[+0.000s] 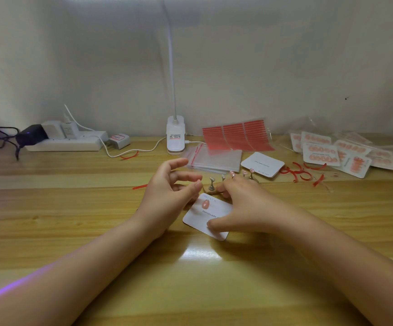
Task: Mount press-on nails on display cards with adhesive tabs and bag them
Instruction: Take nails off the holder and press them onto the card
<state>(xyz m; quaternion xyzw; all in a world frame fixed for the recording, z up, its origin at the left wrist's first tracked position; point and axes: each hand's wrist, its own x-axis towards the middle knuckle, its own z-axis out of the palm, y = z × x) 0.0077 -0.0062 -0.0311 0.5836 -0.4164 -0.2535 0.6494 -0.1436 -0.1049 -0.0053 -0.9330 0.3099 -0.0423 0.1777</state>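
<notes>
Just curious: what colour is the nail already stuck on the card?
Pinkish coral, seen from the head view: nail on white card.

Display card (199, 216) lying on the bench (73, 222) between left grip (167, 191) and right grip (242, 203), nail stands (212, 184) sitting just behind both, bags (214, 158) lying farther behind, finished cards (346, 151) lying far right of the right grip.

The white display card (206, 216) lies flat and tilted on the table, one pink nail (205, 204) stuck at its 11 o'clock corner. Bagged finished cards (322, 154) lie at 2 o'clock.
</notes>
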